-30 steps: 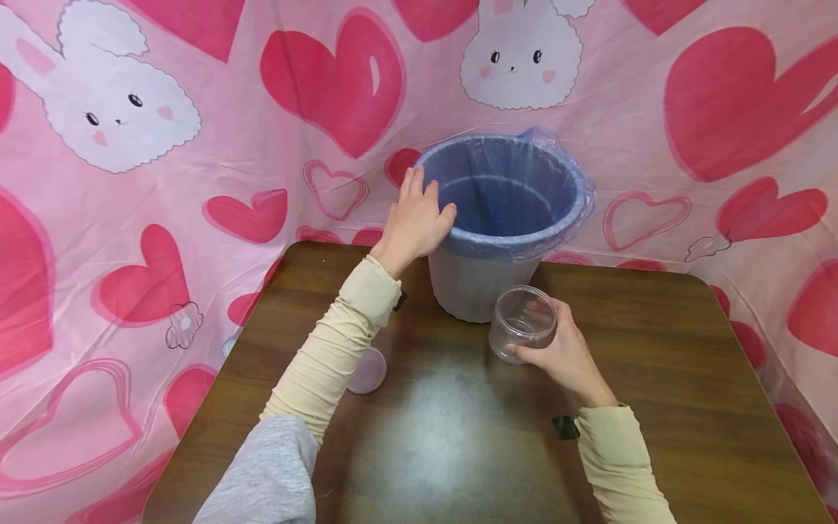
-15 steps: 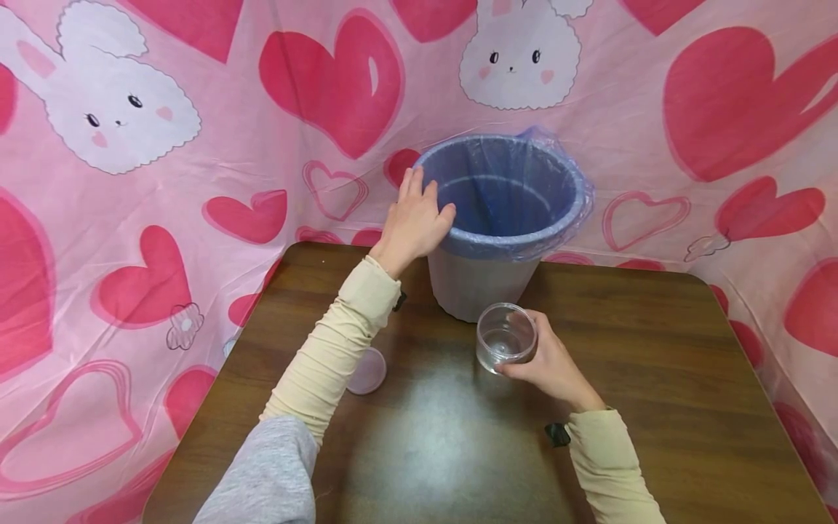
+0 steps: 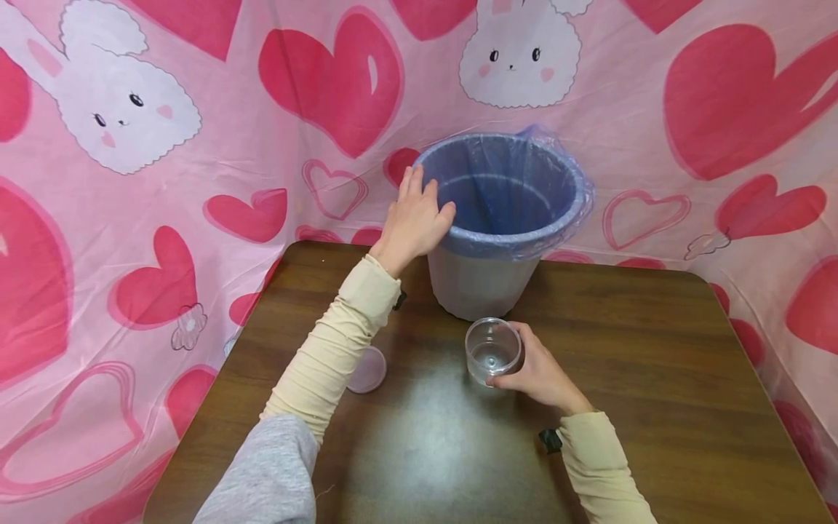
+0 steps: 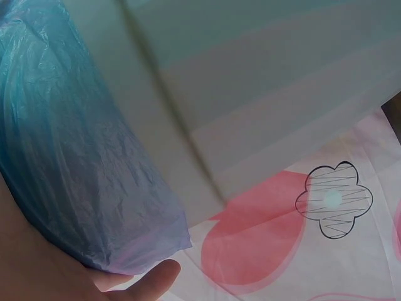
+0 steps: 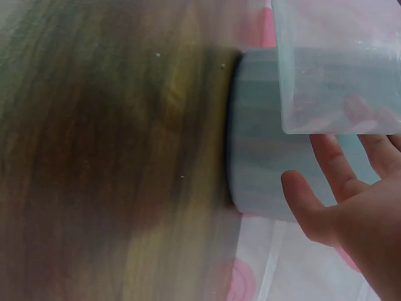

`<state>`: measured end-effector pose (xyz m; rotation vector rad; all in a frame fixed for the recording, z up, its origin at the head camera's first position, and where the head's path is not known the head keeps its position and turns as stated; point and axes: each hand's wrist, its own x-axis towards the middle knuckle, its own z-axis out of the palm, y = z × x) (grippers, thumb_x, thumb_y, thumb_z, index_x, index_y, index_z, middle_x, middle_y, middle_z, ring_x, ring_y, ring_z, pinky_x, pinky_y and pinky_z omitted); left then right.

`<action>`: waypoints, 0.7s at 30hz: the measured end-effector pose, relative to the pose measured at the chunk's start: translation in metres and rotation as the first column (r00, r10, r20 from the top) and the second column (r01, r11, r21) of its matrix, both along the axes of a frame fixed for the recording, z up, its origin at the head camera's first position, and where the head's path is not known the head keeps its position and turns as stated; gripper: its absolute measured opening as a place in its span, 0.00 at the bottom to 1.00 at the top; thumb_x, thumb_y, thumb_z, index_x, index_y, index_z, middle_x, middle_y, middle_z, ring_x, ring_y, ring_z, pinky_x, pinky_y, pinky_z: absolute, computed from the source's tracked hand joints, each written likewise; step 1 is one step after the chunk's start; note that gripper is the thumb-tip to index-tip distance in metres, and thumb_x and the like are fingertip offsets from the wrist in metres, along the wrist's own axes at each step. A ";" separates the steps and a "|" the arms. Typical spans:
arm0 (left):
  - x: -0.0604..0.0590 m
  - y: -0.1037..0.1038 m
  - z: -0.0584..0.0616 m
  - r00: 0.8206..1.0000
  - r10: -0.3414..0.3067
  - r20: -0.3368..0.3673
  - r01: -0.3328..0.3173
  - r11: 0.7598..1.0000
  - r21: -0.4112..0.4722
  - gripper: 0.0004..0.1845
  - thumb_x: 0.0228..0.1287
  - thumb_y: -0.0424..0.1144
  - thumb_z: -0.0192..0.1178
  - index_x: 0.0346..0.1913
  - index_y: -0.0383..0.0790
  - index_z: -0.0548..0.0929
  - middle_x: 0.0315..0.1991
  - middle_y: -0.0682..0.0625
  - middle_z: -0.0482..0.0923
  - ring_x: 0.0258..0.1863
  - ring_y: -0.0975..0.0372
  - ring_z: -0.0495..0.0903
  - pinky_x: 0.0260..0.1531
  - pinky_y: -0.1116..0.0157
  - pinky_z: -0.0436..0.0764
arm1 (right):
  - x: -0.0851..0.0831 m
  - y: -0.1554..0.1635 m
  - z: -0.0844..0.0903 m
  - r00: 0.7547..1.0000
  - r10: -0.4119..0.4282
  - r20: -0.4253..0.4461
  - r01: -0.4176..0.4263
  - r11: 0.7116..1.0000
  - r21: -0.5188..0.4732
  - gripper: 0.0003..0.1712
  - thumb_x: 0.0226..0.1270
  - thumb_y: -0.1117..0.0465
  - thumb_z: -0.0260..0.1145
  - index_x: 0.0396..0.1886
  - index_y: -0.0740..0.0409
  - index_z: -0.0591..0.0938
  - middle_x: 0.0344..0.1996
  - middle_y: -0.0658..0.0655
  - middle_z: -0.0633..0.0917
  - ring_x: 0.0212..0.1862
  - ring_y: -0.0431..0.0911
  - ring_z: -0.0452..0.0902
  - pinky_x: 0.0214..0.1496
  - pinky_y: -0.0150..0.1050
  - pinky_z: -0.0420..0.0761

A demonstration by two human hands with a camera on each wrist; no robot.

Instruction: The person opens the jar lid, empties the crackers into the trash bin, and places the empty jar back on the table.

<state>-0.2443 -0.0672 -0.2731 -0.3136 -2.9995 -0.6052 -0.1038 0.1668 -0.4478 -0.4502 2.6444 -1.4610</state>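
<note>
Lid (image 3: 366, 370), round and translucent, lies flat near the left edge of the worktop (image 3: 655, 378), partly hidden behind my left sleeve. My left hand (image 3: 414, 218) rests on the near-left rim of the bin (image 3: 478, 287), fingers fairly straight over the blue liner (image 3: 504, 193), thumb at the rim; the left wrist view shows the liner folded down over the bin's pale wall, thin and crinkled. The bin stands at the middle of the far edge. Just in front of it, my right hand (image 3: 533, 371) holds the clear jar (image 3: 492, 349), fingers curled round its right side, mouth tipped towards me. I cannot tell whether its base touches the worktop. I judge the jar light, stiff, smooth-walled and apt to slip; a grip round the side wall below the rim suits it.
</note>
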 end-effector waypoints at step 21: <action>0.000 0.000 0.000 1.000 -0.004 -0.004 0.004 1.000 0.005 0.36 0.69 0.57 0.42 0.74 0.40 0.59 0.79 0.46 0.37 0.78 0.55 0.32 0.69 0.46 0.60 | 0.007 -0.005 -0.023 0.998 0.050 0.032 -0.050 0.999 0.009 0.53 0.35 0.50 0.84 0.62 0.55 0.67 0.55 0.57 0.79 0.53 0.53 0.77 0.54 0.51 0.73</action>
